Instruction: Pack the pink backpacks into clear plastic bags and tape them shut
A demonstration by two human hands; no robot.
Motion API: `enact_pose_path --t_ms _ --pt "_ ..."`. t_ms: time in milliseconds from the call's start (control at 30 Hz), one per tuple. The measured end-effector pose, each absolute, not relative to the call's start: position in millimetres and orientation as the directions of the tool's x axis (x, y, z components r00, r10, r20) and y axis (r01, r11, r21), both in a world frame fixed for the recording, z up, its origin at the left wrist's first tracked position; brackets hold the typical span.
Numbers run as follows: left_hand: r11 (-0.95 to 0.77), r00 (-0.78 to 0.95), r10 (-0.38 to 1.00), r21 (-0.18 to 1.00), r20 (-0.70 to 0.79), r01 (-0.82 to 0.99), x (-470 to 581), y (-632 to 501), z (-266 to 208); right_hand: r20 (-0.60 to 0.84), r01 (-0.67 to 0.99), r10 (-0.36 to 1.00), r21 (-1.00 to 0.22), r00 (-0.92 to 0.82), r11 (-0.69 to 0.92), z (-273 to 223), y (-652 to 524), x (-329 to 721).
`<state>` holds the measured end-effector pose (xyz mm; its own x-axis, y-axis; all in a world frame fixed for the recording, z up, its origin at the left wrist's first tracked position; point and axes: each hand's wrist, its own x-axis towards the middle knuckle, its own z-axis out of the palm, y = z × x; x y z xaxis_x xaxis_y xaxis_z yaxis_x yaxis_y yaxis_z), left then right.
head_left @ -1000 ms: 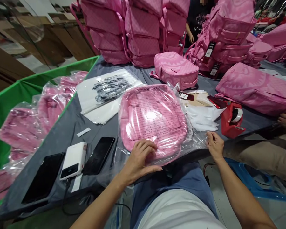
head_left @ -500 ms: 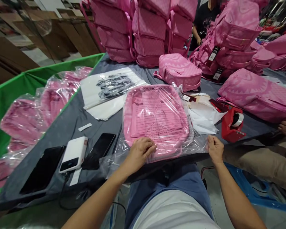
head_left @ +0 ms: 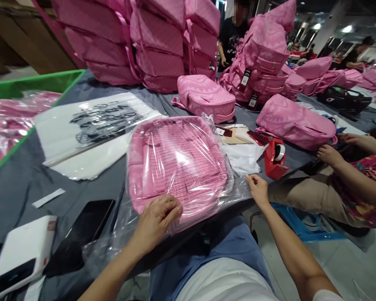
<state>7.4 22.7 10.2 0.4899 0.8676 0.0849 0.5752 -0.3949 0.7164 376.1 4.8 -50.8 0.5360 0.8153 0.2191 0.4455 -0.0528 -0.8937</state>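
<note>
A pink backpack [head_left: 178, 167] lies flat in front of me inside a clear plastic bag [head_left: 235, 188], near the table's front edge. My left hand [head_left: 158, 217] rests on its lower left part, palm down, fingers stretched over the plastic. At the bag's lower right corner, my right hand [head_left: 257, 189] pinches the loose plastic between thumb and fingers. A red tape dispenser [head_left: 275, 161] with a white roll stands just beyond my right hand. Beside the backpack lie white paper sheets [head_left: 240, 158] and a dark red tag [head_left: 227, 132].
Printed white bags [head_left: 94, 133], a black phone [head_left: 81, 234] and a white power bank [head_left: 23, 251] lie left. Stacked pink backpacks [head_left: 159, 46] stand behind. A green-rimmed bin [head_left: 28, 83] holds wrapped bags. At right, a co-worker's hands [head_left: 332, 154] are near another backpack [head_left: 296, 121].
My view has turned to the right, so the table's things appear further left and more of the co-worker shows. Both my hands keep about the same places on the plastic bag.
</note>
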Motion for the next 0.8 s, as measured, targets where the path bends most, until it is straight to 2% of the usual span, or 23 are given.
enact_pose_path --t_ms 67,133,233,300,467,533,667,800 --pt "-0.405 0.455 0.883 0.683 0.119 0.608 8 19 4 0.19 0.449 0.839 -0.891 0.511 -0.072 -49 12 375" --pt "-0.404 0.439 0.89 0.666 0.126 0.628 10 16 2 0.088 0.408 0.879 -0.904 0.468 -0.127 -47 17 377" --pt "-0.375 0.448 0.892 0.655 0.063 0.656 12 15 4 -0.04 0.356 0.908 -0.912 0.418 -0.204 -38 14 389" --pt "-0.353 0.448 0.894 0.643 0.017 0.679 14 15 6 -0.013 0.362 0.886 -0.91 0.463 -0.203 -28 3 405" --pt "-0.294 0.416 0.909 0.671 -0.025 0.681 15 14 12 0.273 0.544 0.721 -0.822 0.638 -0.17 1 -26 466" --pt "-0.282 0.423 0.906 0.7 -0.032 0.657 14 15 15 0.323 0.582 0.658 -0.783 0.681 -0.218 5 -27 490" --pt "-0.265 0.458 0.887 0.741 -0.064 0.616 10 17 16 0.19 0.448 0.598 -0.836 0.779 -0.317 1 -14 520" --pt "-0.316 0.454 0.891 0.694 -0.018 0.647 7 21 5 0.104 0.356 0.568 -0.865 0.816 -0.353 -5 -2 528"
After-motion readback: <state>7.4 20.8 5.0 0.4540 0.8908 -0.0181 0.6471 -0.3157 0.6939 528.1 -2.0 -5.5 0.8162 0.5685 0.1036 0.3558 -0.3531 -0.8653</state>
